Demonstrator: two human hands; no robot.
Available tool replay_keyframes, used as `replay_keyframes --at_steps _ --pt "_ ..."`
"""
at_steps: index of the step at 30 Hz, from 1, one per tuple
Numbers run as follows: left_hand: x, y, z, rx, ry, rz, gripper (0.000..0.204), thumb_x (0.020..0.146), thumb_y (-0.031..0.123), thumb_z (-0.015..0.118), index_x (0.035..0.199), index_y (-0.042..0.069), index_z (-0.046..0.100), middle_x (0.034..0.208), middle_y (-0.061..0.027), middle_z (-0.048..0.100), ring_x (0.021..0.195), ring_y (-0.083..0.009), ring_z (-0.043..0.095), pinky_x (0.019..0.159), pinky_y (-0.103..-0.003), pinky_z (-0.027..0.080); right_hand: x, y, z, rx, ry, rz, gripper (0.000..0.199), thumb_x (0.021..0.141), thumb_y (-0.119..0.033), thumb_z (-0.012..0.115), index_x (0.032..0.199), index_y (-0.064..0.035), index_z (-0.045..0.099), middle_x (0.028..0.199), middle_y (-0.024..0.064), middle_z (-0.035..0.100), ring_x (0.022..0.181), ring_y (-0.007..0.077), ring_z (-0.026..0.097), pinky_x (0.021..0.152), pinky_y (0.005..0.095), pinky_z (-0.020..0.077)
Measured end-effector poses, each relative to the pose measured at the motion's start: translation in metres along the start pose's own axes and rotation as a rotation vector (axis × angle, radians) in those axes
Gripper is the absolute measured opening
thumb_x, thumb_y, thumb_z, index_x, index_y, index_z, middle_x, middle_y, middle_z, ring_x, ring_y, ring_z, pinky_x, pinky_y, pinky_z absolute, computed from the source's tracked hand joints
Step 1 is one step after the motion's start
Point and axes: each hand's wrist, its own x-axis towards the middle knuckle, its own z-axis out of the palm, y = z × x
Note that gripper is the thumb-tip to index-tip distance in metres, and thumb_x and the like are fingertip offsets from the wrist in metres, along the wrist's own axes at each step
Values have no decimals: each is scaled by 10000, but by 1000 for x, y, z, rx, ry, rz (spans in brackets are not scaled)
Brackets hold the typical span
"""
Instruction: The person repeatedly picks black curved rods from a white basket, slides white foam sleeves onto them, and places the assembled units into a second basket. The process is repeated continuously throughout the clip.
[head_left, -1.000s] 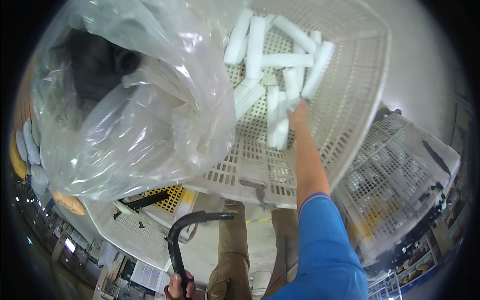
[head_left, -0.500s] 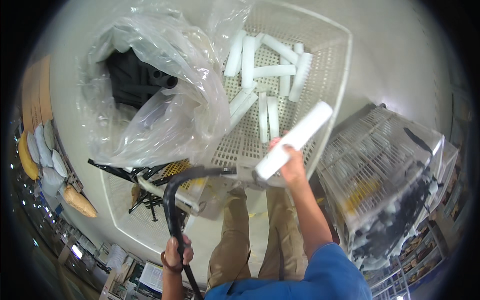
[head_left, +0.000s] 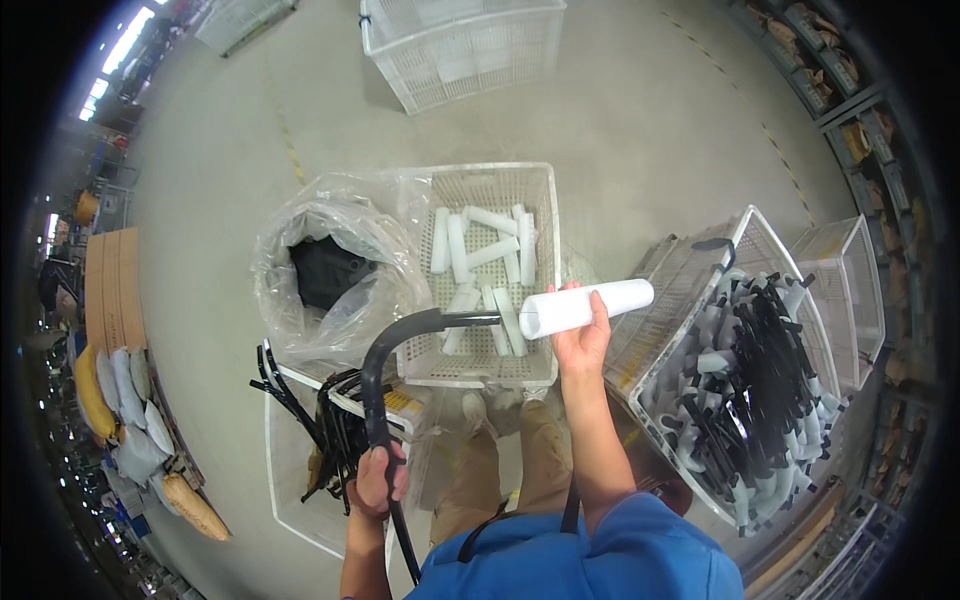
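My right hand (head_left: 582,338) grips a white foam tube (head_left: 585,306) and holds it level, just right of a white perforated crate (head_left: 540,200) with several more white tubes (head_left: 485,262) lying in it. My left hand (head_left: 376,478) is closed around a curved black metal bar (head_left: 378,365) whose upper end points toward the tube's left end. A clear plastic bag (head_left: 335,265) with a dark lump inside stands left of the crate.
A large white crate (head_left: 690,290) at the right holds several black bars with grey foam sleeves (head_left: 760,380). More black bars (head_left: 325,430) lie in a crate at lower left. Another white crate (head_left: 460,50) stands farther off on the concrete floor. Shelving runs along the right.
My right hand reached into the crate, took out a white tube and brought it back beside the black bar's end. The view pulled back from the crate.
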Motion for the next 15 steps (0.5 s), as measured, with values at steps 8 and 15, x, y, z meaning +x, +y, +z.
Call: replay_keyframes --at_steps 8,15 --pt "-39 -41 63 550 136 159 299 970 353 563 938 55 566 618 -12 521 437 -74 448 390 -235 354 -88 39 25 -170 -22 14 224 859 -157 604 1012 -4 544 926 141 601 914 298 606 924 456 494" --pt "-77 -44 70 518 -141 80 295 983 344 553 967 50 534 548 -9 459 374 -108 393 354 -269 320 -251 -37 18 -1237 -451 162 502 872 -336 702 1231 -30 531 1099 131 624 979 284 612 914 465 489"
